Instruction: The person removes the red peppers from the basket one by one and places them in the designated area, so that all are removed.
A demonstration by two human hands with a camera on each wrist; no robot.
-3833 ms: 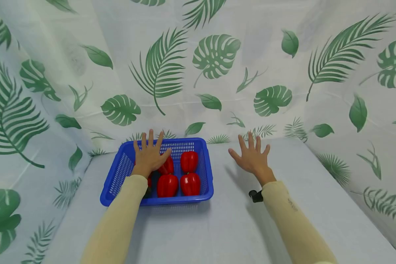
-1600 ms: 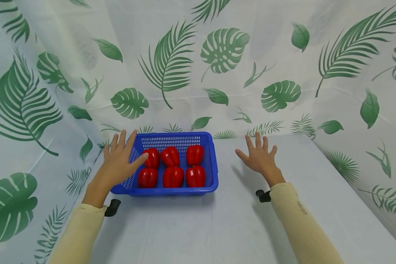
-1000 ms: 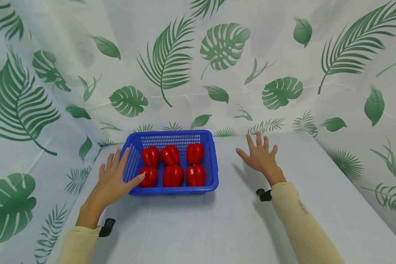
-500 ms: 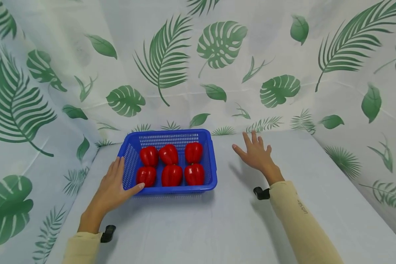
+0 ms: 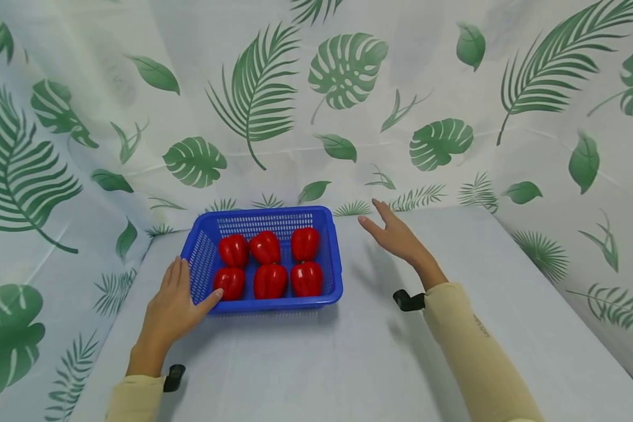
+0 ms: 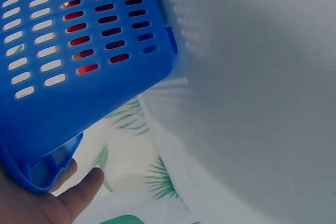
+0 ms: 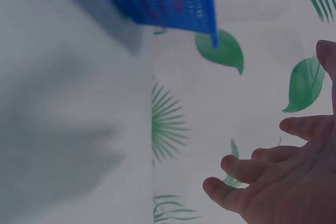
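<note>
Several shiny red bell peppers [image 5: 270, 281] lie in two rows inside a blue slotted plastic basket [image 5: 274, 305] on the table. My left hand [image 5: 171, 310] is at the basket's front left corner. Its straight fingers lie along the outer left side, and the thumb reaches over the front rim. In the left wrist view the blue rim [image 6: 31, 179] meets the hand, with two fingertips showing beyond it. To the right of the basket, my right hand [image 5: 398, 237] hovers over the table, holding nothing. The right wrist view shows its fingers [image 7: 247, 169] extended and apart from the basket wall [image 7: 173, 3].
A pale cloth covers the table [image 5: 295, 369]. White curtains with green leaf prints [image 5: 348, 70] stand behind it and on both sides. Each wrist carries a small black camera, such as the one at the right sleeve [image 5: 408, 300].
My left hand has left its place over the peppers, moving left and down to the basket's front corner. My right hand has turned more edge-on, its spread fingers now overlapping, and shifted slightly left.
</note>
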